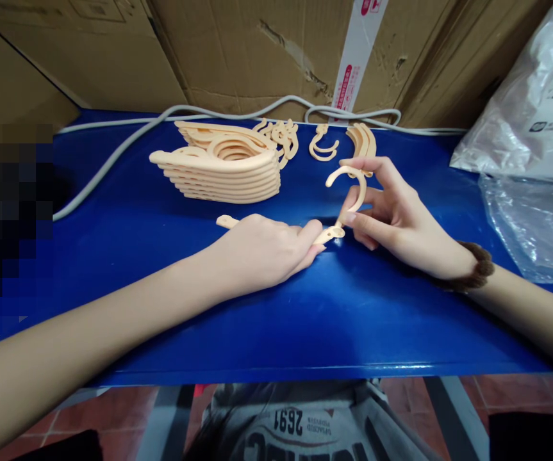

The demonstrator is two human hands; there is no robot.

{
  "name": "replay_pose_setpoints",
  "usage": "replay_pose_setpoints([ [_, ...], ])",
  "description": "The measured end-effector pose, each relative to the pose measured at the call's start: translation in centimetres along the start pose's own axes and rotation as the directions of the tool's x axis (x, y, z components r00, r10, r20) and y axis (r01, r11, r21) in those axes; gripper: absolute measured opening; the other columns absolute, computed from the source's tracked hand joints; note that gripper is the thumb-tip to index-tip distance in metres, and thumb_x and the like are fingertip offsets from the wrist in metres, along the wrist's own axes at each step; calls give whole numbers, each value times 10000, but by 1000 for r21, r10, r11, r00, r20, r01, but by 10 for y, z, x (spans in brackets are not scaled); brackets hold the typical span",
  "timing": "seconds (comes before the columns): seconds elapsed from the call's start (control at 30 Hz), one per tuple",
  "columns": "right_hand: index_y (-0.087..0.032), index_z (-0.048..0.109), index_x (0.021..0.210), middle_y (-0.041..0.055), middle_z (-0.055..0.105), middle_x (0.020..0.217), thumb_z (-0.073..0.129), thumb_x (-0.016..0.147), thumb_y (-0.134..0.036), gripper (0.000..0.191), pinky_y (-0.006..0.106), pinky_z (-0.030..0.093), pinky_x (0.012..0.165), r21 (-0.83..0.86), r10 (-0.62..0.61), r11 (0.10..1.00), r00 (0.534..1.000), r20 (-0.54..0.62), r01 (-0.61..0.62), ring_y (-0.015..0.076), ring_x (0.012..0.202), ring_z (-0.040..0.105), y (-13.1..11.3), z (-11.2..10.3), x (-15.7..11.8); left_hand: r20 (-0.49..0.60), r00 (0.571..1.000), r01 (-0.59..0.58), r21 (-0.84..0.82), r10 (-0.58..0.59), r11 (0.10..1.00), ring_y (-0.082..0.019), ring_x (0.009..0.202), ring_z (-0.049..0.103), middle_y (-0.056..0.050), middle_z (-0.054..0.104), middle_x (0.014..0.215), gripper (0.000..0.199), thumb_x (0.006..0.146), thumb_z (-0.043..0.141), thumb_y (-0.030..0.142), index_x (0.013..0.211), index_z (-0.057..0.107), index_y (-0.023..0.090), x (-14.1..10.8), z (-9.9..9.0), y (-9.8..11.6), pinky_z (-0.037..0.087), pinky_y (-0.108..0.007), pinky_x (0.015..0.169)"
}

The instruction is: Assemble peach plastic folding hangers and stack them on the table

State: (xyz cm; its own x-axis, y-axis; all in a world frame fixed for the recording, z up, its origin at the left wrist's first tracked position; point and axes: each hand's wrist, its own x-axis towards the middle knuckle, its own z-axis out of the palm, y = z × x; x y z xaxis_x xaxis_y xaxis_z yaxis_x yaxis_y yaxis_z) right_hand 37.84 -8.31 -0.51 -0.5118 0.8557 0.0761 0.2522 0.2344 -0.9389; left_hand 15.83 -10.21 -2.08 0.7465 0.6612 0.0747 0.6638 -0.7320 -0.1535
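Observation:
My left hand (269, 253) is closed, palm down, over a flat cream plastic hanger arm (227, 221). One end of the arm sticks out to the left and the holed end shows past my fingertips. A curved cream hanger hook (363, 192) is between the thumb and fingers of my right hand (404, 214). Its lower end meets the holed end of the arm; whether the two are joined I cannot tell. Behind my left hand lies a neat stack of cream hanger pieces (228, 176). Just beyond my right hand are curved cream pieces (361, 141) lying side by side.
More cream hooks (283, 137) are heaped beside the stack, with other loose hooks (324, 148) to their right. A white cable (161, 118) runs along the back of the blue table (280, 333). Cardboard boxes (257, 57) stand behind; a clear plastic bag (530, 218) lies at right.

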Motion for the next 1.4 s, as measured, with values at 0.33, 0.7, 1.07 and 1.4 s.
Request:
replay_pose_setpoints([
  [0.33,-261,373,1332,-51,577,824,670,901,-228,524,237,396,384,58,77,995,997,-21,-76,57,451,467,-1,2,1,56,998,21,-9,-20,1000,-249,613,699,-65,707,739,385,1089,303,352,977,605,141,2,-3,0,122,-280,470],
  [0.7,-255,395,1305,-51,593,794,704,894,-245,515,216,387,346,88,75,994,995,-59,-70,52,429,454,-5,9,-2,93,995,43,-71,-37,997,-270,627,695,-76,726,774,371,1084,295,364,1072,597,149,0,-6,1,137,-294,470],
  [1.07,-239,413,1270,-35,660,821,760,877,-419,554,224,486,444,-25,22,999,999,-25,-23,89,519,574,-9,3,1,216,969,244,-916,-120,318,-106,614,611,49,658,744,275,1048,479,426,909,550,200,-1,-12,-7,446,-226,590],
  [1.4,-58,484,1303,85,721,862,682,921,-411,557,150,354,495,-530,208,739,889,-408,-416,35,558,527,-7,-87,64,393,919,366,-881,-31,-300,-118,632,677,-3,673,838,145,963,603,290,954,522,170,6,-3,-8,596,-251,573],
])
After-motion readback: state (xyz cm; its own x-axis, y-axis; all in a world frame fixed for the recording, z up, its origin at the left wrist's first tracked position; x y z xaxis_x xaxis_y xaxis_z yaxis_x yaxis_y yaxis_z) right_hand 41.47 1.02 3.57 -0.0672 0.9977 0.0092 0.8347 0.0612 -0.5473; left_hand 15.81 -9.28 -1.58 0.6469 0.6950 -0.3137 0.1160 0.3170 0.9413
